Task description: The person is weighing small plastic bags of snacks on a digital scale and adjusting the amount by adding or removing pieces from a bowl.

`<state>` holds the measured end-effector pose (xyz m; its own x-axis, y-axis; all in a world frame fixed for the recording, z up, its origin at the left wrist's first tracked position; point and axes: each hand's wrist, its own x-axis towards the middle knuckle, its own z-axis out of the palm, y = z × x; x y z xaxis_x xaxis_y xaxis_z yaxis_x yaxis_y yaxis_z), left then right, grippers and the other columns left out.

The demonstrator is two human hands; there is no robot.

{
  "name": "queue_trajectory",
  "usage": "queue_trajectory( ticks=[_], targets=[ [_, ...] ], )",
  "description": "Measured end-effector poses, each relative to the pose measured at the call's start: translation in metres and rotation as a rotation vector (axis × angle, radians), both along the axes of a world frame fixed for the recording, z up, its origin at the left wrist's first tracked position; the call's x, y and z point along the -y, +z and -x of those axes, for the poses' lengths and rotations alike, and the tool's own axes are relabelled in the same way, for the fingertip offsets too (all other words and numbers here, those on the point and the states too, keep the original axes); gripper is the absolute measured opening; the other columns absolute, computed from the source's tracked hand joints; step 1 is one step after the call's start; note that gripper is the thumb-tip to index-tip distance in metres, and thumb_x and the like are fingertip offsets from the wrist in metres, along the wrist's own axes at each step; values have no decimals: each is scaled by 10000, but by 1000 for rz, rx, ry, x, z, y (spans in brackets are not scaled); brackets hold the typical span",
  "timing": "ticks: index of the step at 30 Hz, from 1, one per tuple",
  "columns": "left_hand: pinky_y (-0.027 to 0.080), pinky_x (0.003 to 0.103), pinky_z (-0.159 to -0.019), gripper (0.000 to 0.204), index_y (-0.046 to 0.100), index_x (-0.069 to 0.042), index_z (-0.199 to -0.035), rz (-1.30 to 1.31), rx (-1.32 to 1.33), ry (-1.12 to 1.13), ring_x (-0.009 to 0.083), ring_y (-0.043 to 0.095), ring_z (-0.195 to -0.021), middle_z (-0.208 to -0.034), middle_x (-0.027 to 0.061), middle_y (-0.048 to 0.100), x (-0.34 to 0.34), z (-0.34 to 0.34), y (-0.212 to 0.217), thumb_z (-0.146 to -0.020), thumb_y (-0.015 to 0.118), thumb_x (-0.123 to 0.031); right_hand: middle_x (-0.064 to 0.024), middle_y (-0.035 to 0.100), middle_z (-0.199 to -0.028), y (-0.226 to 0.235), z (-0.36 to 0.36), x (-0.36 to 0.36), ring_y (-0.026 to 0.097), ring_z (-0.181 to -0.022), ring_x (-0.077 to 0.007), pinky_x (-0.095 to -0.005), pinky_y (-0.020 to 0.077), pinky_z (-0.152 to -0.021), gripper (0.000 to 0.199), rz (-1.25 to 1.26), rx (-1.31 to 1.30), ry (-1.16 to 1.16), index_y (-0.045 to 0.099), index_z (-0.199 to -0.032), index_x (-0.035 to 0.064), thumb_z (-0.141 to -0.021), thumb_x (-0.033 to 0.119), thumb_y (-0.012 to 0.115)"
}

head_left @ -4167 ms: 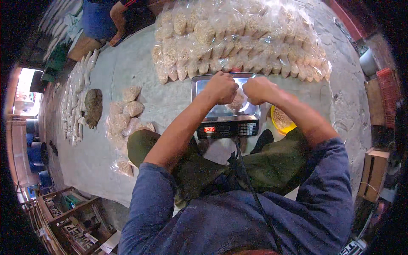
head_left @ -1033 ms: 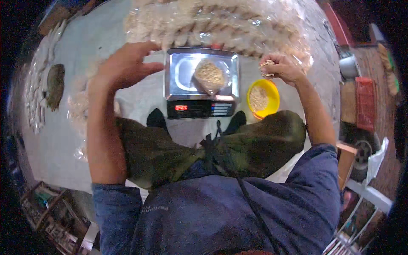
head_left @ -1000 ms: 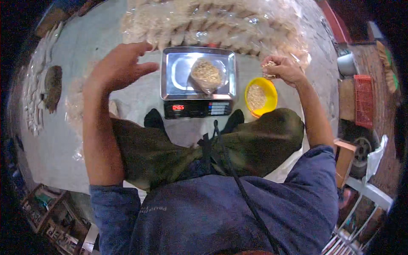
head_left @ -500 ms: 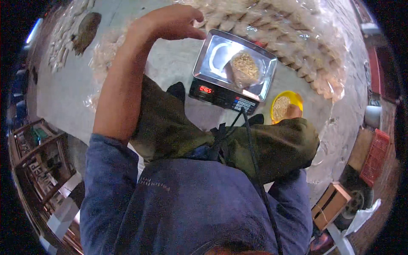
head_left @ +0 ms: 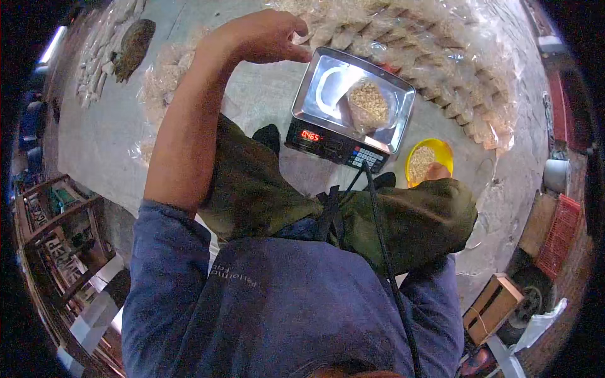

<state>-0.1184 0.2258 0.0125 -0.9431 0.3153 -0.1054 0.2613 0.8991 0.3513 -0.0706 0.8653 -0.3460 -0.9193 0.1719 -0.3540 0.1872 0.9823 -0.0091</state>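
One clear plastic bag of pale bits (head_left: 367, 106) lies on the metal tray (head_left: 322, 104) of a black scale (head_left: 331, 146), right of the tray's middle. The scale stands at a slant on the pale floor (head_left: 252, 94), and red digits glow on its front beside a keypad. The left hand (head_left: 270, 38) hangs near the tray's far left corner, its grip released: thumb and fingers are apart, with nothing seen between them. The right hand (head_left: 436, 171) is down in a yellow bowl (head_left: 445, 153), beside the loose pale bits (head_left: 421, 162) there. The right knee hides much of this hand, so I cannot tell whether its grip is clenched or grasping some of them.

Past the scale, many filled bags (head_left: 435, 63) lie in rows. More bags (head_left: 165, 72) are heaped to the left, with a brown sack (head_left: 135, 49) farther out beside slim white packs (head_left: 97, 66). A red crate (head_left: 559, 236) stands at far right.
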Motion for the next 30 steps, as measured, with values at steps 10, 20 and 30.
queue_trajectory(
  ticks=[10, 20, 30],
  targets=[
    [479, 434, -921, 566, 589, -5, -1227, 108, 317, 72, 390, 591, -1105, -1167, 236, 631, -11, -20, 58, -856, 657, -427, -61, 652, -751, 97, 36, 21, 604, -640, -156, -289, 475, -544, 201, 649, 218, -263, 686, -919, -3, -905, 149, 556],
    [488, 439, -914, 551, 611, -4, -1191, 120, 241, -80, 390, 612, -1072, -1137, 242, 641, -8, -11, 37, -838, 685, -421, -54, 683, -869, 338, 105, 246, 635, -806, -132, -289, 528, -755, 224, 687, 300, 365, 676, -1050, -34, -921, 141, 622],
    [492, 456, -923, 502, 613, -36, -1199, 60, 165, -67, 395, 623, -1055, -1110, 237, 653, -12, -18, 14, -828, 709, -360, -215, 660, -1026, 197, 107, 347, 625, -963, -404, -462, 501, -837, 277, 198, 300, 1074, 666, -1075, 51, -856, 214, 621]
  ],
)
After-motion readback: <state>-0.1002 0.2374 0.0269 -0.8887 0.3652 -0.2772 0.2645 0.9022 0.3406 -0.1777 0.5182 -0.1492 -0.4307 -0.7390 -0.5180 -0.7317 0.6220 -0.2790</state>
